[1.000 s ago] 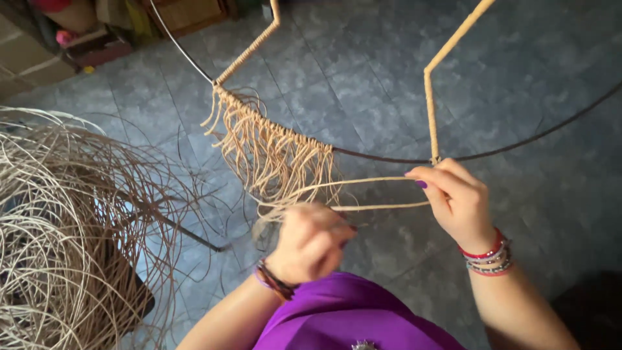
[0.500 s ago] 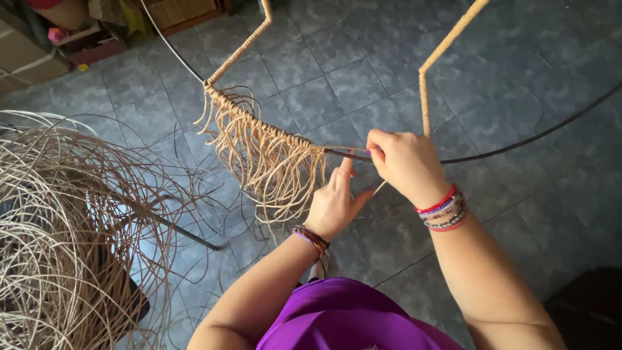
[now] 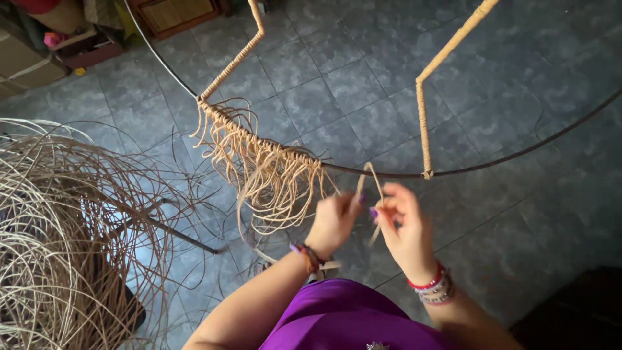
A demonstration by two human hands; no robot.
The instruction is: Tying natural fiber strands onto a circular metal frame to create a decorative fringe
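A dark metal hoop curves across the view, with two struts wrapped in tan cane rising from it. A row of knotted cane strands hangs from the hoop's left part. One loose cane strip loops over the hoop just right of that row. My left hand pinches one end of this strip below the hoop. My right hand pinches the other end beside it. Both wrists wear bead bracelets.
A big tangled pile of loose cane strands lies on the left. The floor is grey tile. Wooden furniture and boxes stand at the top left. A purple garment fills the lower middle.
Both hands have come down from the hoop and now sit close together below it, each holding an end of the strip looped over the rim.
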